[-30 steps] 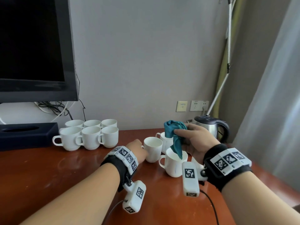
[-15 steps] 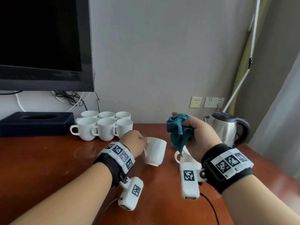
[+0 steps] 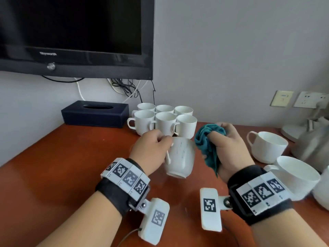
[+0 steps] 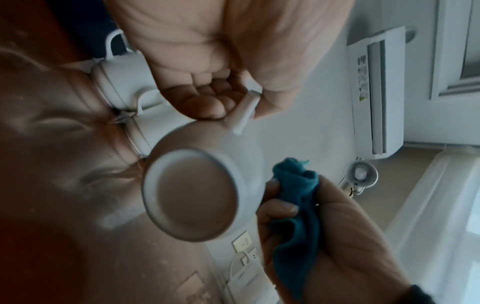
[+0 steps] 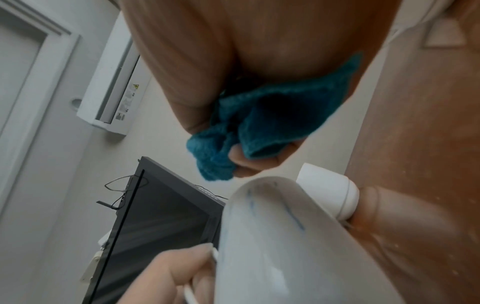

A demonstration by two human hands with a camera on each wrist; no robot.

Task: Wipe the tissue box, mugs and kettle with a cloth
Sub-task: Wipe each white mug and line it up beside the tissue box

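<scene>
My left hand point(image 3: 153, 147) grips the handle of a white mug point(image 3: 180, 156), lifted off the brown table point(image 3: 53, 175) and tilted away from me; its base point(image 4: 189, 195) faces the left wrist view. Thin dark streaks mark the mug's side point(image 5: 293, 214). My right hand point(image 3: 229, 147) holds a bunched teal cloth point(image 3: 207, 143) right beside the mug's rim. Several white mugs point(image 3: 165, 120) stand grouped at the back. A dark blue tissue box point(image 3: 95, 114) sits against the wall. The blurred steel kettle point(image 3: 313, 145) is at the far right.
Two more white mugs point(image 3: 267, 148) point(image 3: 297, 177) stand on the table to the right of my hands. A black TV point(image 3: 74, 36) hangs above the tissue box with cables below it. Wall sockets point(image 3: 309, 99) are at the right.
My left hand has lifted the mug off the table and tilted it. My right hand has brought the cloth from above another mug to this mug's rim. The view has swung left.
</scene>
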